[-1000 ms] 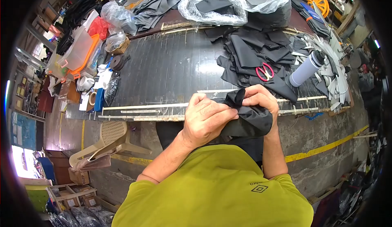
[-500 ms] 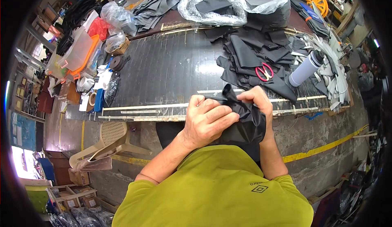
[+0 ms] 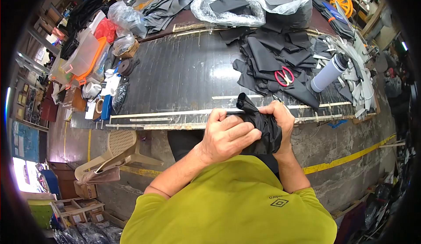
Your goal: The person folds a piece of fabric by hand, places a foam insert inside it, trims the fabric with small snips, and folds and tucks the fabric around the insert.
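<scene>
One piece of black, slightly glossy pliable material [image 3: 268, 134], creased and bunched. Upper end curled into a short, roughly upright loop. Held up between left hand [image 3: 230, 135] and right hand [image 3: 281, 123], at the table's [image 3: 175, 77] near edge, right of centre.

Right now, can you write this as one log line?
left hand: holds black fabric; right hand: holds same fabric; pink-handled scissors: on dark fabric pile
</scene>
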### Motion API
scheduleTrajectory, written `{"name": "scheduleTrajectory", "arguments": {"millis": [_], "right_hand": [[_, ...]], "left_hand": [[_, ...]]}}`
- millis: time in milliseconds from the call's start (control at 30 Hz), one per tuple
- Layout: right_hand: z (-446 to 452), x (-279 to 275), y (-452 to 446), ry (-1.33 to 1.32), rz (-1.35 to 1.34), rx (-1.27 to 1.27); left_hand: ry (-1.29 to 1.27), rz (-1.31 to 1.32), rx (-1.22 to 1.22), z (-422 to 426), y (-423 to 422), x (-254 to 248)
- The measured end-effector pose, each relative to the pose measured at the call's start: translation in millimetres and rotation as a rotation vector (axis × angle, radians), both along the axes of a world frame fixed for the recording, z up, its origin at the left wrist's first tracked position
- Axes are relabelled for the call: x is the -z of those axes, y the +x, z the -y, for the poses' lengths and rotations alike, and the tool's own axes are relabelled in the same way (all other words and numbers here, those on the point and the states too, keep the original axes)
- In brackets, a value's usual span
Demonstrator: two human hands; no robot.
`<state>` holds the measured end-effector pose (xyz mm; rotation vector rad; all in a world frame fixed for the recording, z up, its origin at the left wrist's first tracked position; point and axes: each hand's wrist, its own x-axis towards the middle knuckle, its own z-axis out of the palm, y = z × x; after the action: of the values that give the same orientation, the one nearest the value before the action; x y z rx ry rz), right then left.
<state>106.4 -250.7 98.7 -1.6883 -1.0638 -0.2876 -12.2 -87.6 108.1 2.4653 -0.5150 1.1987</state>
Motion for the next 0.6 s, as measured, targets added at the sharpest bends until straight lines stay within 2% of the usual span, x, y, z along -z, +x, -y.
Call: {"name": "scheduleTrajectory", "arguments": {"millis": [167,267,400,500,567,600], "right_hand": [[-1.6,-9.4,12.9,0.101,-0.121,-0.179],[1.7,-6.9,12.6,0.074,-0.110,-0.155],[0.4,-0.2,10.7,-0.005,0.042,-0.062],[2.8,13.1,12.1,0.006,-0.119,-0.037],[-5.1,12.4,6.9,0.180,-0.433,-0.091],[-8.1,11.6,5.2,0.266,-0.590,-0.119]], "left_hand": [[0.033,0.072,-0.092,-14.0,8.0,-7.4],[0.068,0.073,-0.081,-9.8,7.1,-8.8],[0.086,0.062,-0.065,1.6,6.3,-3.2],[0.055,0.072,-0.064,0.2,6.4,-3.8],[0.070,0.001,-0.090,-7.4,-0.1,-8.9],[-0.005,-0.063,-0.151,-9.8,-4.7,-17.3]]}}
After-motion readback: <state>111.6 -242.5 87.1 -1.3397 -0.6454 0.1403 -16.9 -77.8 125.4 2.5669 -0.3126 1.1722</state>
